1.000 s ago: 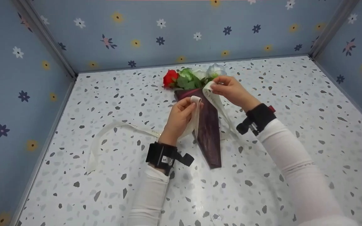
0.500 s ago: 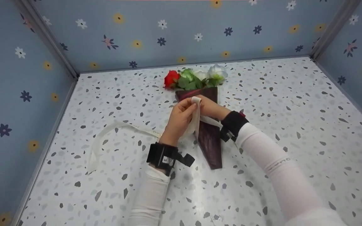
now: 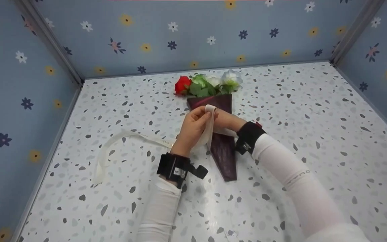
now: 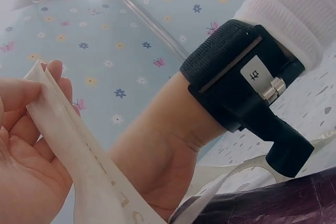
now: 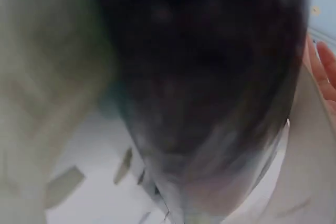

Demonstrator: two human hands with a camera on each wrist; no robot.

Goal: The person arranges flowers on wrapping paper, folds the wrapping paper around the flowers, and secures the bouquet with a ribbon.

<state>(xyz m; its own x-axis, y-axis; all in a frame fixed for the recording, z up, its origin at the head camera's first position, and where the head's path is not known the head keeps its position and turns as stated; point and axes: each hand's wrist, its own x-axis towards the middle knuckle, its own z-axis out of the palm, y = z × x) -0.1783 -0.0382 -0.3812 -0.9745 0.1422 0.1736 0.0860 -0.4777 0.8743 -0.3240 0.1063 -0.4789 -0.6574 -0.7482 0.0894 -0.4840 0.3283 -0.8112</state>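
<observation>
A cream ribbon (image 3: 209,129) with faint lettering is folded into an upright loop over the bouquet. My left hand (image 3: 190,127) pinches the top of that loop between thumb and fingers; the left wrist view shows the folded ribbon (image 4: 68,124) in its grip. Close behind the loop is my right hand (image 3: 225,120), its fingertips hidden by the ribbon and left hand. A strand of ribbon trails from it below the wrist. Beneath both hands lies a flower bouquet in dark purple wrapping (image 3: 223,161), with red, green, white and pale blue flowers (image 3: 231,80) at its far end.
To the left, a long ribbon tail (image 3: 104,151) curves over the speckled white tabletop (image 3: 297,101). Blue flower-patterned panels (image 3: 193,33) stand around the back and sides. The right wrist view is blurred, filled mostly by the dark wrapping.
My right hand has moved left and down from beside the flowers, carrying its ribbon strand, to behind the loop. The left hand stays nearly still, pinching the loop throughout.
</observation>
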